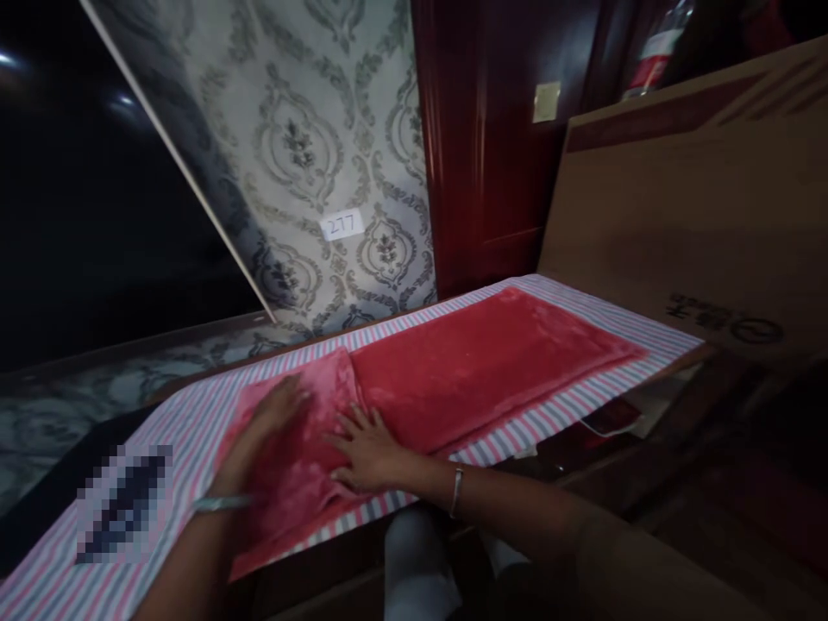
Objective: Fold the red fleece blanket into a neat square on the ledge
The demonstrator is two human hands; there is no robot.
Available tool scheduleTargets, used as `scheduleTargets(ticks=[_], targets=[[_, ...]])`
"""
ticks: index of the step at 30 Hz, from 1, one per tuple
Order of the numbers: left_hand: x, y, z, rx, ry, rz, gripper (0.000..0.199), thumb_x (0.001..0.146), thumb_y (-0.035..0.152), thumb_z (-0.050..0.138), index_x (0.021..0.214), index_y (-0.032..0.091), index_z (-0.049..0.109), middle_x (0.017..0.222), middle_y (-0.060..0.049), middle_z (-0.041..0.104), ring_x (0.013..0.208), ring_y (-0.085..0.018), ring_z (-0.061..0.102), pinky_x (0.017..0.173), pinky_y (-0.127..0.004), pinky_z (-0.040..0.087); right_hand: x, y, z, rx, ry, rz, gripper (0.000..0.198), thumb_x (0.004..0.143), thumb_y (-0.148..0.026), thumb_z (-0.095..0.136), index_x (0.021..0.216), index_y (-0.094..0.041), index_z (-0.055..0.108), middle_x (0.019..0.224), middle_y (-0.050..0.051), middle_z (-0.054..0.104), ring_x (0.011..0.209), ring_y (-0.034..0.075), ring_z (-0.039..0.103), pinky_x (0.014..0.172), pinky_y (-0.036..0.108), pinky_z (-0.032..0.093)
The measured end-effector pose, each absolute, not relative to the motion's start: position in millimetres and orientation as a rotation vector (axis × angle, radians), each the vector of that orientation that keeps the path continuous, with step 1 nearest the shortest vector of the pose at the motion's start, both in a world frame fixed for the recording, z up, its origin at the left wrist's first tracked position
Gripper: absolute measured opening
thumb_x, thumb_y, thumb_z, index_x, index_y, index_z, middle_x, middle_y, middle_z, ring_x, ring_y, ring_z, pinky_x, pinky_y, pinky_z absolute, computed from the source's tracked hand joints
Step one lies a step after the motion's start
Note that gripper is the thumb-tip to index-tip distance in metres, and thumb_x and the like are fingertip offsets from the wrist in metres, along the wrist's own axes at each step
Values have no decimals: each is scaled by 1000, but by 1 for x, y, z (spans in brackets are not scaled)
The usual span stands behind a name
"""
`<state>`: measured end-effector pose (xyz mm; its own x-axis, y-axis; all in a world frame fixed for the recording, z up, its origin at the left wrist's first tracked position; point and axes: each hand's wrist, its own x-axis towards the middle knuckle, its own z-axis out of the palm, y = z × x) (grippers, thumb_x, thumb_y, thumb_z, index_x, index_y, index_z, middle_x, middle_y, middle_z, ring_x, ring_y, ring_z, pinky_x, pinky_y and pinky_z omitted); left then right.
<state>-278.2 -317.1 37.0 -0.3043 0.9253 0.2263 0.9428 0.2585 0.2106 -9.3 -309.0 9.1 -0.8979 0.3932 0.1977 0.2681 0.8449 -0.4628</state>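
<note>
A red plush cloth (pixel 446 371) lies spread lengthwise over a striped sheet (pixel 187 414). Its left end is folded over on itself, making a thicker panel with an edge near the middle. My left hand (pixel 281 410) rests on the folded panel, blurred by motion, its fingers stretched out. Beside it, my right hand (pixel 368 453) lies flat near the fold's edge, fingers spread on the plush. Neither hand grips the cloth. A bangle circles my left wrist, and a thin bracelet my right.
A large cardboard box (pixel 679 207) stands at the right, with a bottle (pixel 656 56) behind its top edge. Patterned wallpaper with a paper label (pixel 342 224) rises behind the table. A big dark screen (pixel 109 198) fills the left. A blurred-out patch covers part of the sheet.
</note>
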Motion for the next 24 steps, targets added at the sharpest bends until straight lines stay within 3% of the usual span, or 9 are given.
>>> scheduleTargets(ticks=[2,4,6,8,10,13,18,24], targets=[[-251,-294,28,-1916,-2494,-202,61,93,44,43,148,16,45,155,-14,43,144,-25,39,115,-40,35,-1,-309,0,-562,-2763,705,67,92,-57,55,151,-26,42,164,12,24,151,39,11,116,68,15],[-224,-276,18,-1874,-2556,-39,60,96,42,38,153,20,38,159,-13,36,147,-29,32,115,-53,31,4,-308,-7,-658,-2727,774,66,92,-50,57,151,-24,41,164,14,22,151,38,15,117,62,20],[-205,-266,8,-1814,-2582,-18,60,98,40,34,155,20,34,162,-15,30,149,-32,27,115,-61,26,8,-308,-10,-728,-2669,810,64,92,-43,57,150,-20,42,161,18,30,148,35,25,117,54,26],[-194,-265,-2,-1753,-2544,-39,60,99,38,30,155,17,33,163,-17,27,150,-34,24,116,-63,21,11,-308,-11,-751,-2620,824,60,92,-38,57,148,-18,46,149,19,47,142,32,37,114,49,32],[-189,-268,-9,-1715,-2485,-49,60,99,37,27,155,16,33,162,-17,28,150,-33,24,117,-61,18,12,-309,-12,-762,-2590,826,57,91,-38,59,145,-20,50,134,17,60,132,31,47,109,49,37],[-191,-271,-8,-1699,-2514,-38,60,100,38,25,156,17,32,163,-16,28,150,-33,24,117,-60,20,11,-312,-13,-807,-2532,834,57,88,-35,63,143,-23,53,122,14,66,120,32,55,103,49,42],[-199,-267,13,-1745,-2623,34,60,98,42,32,154,21,35,161,-15,34,147,-31,31,115,-55,28,3,-312,-15,-758,-2382,977,56,84,-15,59,139,-22,57,119,10,69,107,24,63,95,36,48],[-184,-275,7,-1638,-2491,-45,58,98,36,31,154,21,36,155,-19,42,143,-34,34,110,-62,29,1,-307,-22,-781,-2426,1000,49,82,-19,58,131,-21,64,109,9,74,96,24,68,84,34,52]])
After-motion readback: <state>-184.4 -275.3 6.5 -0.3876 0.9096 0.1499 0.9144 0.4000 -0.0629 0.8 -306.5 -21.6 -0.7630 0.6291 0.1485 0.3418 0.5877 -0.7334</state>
